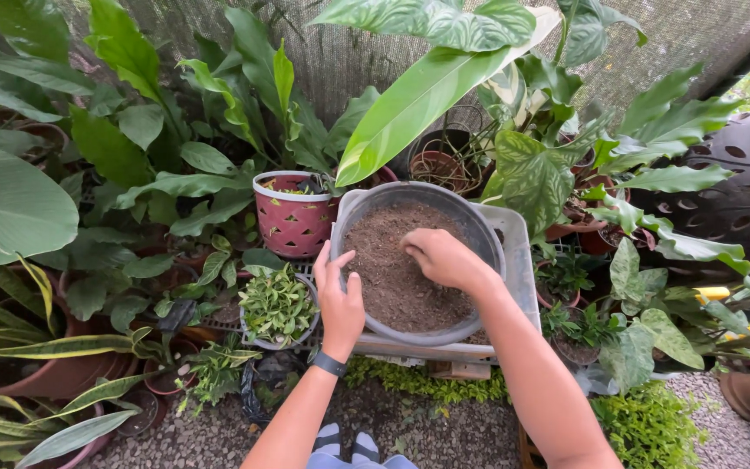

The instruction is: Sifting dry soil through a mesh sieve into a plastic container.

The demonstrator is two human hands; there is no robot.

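Soil basin steadied by 1 hand, worked by the other.

Left hand (341,304) lies flat and open against the near-left rim of the grey basin (353,217), apparently bracing it so it does not shift on the pale plastic crate (523,260) beneath. Right hand (444,258) is curled, knuckles up, fingertips pressed into the brown soil (392,287); whether it clamps a clump cannot be told. The 2 hands are apart, on opposite sides of the basin. The basin sits centre frame, filled with loose soil nearly to the rim. Beside it stand 1 maroon lattice pot (292,217) holding soil and a stem, and 1 small pot of speckled green leaves (278,306) near the left wrist.
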